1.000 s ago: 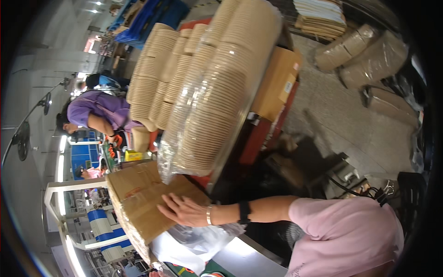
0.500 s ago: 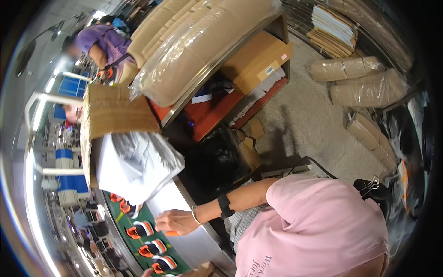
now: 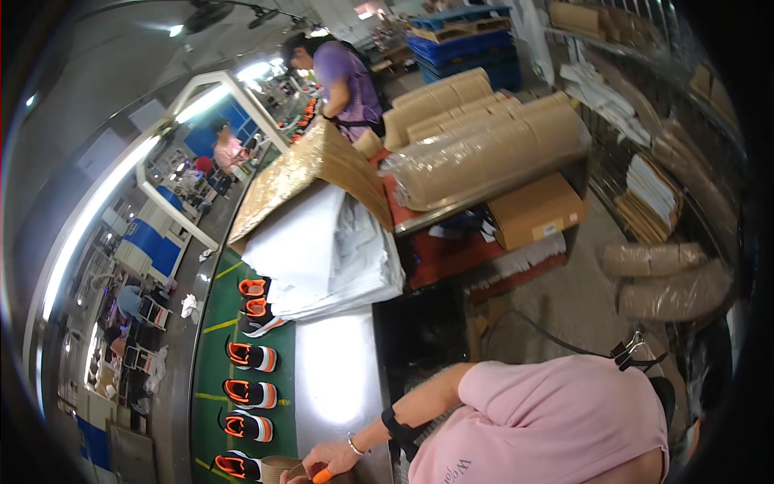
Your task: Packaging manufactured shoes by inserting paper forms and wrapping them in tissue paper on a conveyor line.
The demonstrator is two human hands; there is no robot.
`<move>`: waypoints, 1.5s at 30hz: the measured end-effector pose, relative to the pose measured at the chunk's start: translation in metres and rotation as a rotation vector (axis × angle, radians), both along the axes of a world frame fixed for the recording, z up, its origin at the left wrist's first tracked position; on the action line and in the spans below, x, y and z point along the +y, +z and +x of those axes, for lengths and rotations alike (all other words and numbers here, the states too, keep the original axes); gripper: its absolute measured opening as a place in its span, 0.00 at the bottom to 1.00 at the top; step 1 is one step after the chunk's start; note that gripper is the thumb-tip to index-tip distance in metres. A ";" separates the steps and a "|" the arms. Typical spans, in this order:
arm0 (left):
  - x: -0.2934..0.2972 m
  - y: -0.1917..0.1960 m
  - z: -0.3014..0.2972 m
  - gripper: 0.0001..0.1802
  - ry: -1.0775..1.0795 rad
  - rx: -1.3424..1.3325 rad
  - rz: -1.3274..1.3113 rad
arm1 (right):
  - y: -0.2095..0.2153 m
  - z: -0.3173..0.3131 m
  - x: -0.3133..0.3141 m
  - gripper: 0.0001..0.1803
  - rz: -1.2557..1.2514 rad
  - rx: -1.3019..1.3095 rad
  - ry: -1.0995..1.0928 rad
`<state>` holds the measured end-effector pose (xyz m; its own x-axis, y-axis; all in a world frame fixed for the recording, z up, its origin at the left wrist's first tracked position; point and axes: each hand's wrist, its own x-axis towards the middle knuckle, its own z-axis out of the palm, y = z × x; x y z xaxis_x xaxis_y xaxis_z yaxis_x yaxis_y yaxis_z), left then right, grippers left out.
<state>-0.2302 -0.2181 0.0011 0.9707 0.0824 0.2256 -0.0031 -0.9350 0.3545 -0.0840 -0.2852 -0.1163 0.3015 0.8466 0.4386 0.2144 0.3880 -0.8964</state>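
At the bottom edge is my right hand (image 3: pixel 334 458), with a bracelet on its wrist and an orange cover (image 3: pixel 323 476) on one digit. Its fingers are closed at a curved brown cardboard piece (image 3: pixel 276 466), partly cut off by the frame. A sliver of skin beside the cardboard may be my left hand; its fingers are mostly out of frame. Left of the cardboard is a black, orange and white shoe (image 3: pixel 234 465). Several similar shoes, such as this one (image 3: pixel 250 394), stand in a row on the green conveyor belt (image 3: pixel 211 355).
A tilted carton (image 3: pixel 294 161) full of white paper sheets (image 3: pixel 322 258) sits beyond the metal ledge (image 3: pixel 339 379). Behind it, a shelf holds plastic-wrapped brown cardboard (image 3: pixel 484 153) and a brown box (image 3: pixel 536 211). A co-worker in purple (image 3: pixel 347 77) stands farther along the belt.
My view has swung, showing more of the belt and far room. My right hand has shifted from above the ledge beside the shoes to the brown cardboard at the bottom edge.
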 end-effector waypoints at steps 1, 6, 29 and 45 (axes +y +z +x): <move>-0.004 -0.001 0.002 0.19 0.032 -0.035 -0.010 | -0.002 0.000 0.003 0.11 0.012 0.020 0.002; 0.001 -0.019 0.006 0.25 0.065 -0.195 0.093 | -0.004 -0.004 0.009 0.09 0.034 0.155 0.063; -0.087 -0.019 0.202 0.12 0.320 -0.504 -0.542 | 0.138 0.371 -0.129 0.21 -0.465 -1.096 -1.104; -0.047 -0.092 0.225 0.11 0.490 -0.353 -0.838 | 0.150 0.427 -0.155 0.09 -0.220 -0.898 -0.578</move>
